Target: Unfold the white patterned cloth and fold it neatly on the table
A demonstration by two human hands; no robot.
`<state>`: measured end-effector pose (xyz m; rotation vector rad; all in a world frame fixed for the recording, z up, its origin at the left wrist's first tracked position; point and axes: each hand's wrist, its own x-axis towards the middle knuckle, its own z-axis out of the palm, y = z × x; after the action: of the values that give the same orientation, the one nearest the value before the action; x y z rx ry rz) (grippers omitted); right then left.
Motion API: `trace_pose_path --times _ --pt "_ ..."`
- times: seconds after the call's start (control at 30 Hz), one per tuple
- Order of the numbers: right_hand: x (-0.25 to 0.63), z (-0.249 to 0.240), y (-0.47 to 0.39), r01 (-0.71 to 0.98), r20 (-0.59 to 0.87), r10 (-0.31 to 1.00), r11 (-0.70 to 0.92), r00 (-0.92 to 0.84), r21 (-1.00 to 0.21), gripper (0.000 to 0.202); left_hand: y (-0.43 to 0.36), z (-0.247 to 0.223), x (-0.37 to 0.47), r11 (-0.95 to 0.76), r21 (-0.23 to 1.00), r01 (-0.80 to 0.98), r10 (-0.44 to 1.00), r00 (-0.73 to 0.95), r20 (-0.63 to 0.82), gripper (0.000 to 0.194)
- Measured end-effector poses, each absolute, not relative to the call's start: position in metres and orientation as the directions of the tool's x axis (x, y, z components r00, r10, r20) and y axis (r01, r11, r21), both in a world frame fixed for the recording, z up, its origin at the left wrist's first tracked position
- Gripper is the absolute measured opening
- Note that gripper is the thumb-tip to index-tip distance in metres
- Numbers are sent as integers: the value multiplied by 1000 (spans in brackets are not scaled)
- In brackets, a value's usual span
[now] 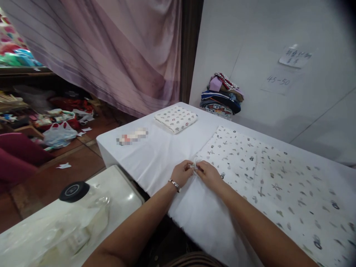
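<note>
A white printed cloth (264, 178) lies spread over the right part of the white-covered table (155, 159). At its near left corner, my left hand (182, 173) and my right hand (208, 174) meet, fingers pinched on thin white ties (194, 164). A bracelet is round my left wrist. Beyond my hands, a folded white cloth with a grey and red print (176, 118) rests near the far end of the table.
Left of it is a small blurred item (132, 136). A cream surface (122, 185) at the lower left holds a black round object (74, 191) and clear plastic. Folded clothes (221, 96) are stacked by the wall. A curtain (133, 55) hangs behind.
</note>
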<state>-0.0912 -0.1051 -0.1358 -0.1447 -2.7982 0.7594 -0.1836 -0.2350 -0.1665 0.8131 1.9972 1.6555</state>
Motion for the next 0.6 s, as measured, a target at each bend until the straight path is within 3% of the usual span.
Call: trace_pose_path --times 0.2,0.4,0.6 --pt "-89 -134 -105 7 253 198 800 -947 -600 13 -236 -162 -182 156 977 143 664 -747 4 21" --pt "-87 -127 -114 11 267 171 859 -948 -511 5 -238 -164 -182 183 958 221 661 -749 46 25" --pt "-91 -128 -112 56 218 208 833 -953 -551 9 -238 -164 -184 193 963 187 665 -747 11 30"
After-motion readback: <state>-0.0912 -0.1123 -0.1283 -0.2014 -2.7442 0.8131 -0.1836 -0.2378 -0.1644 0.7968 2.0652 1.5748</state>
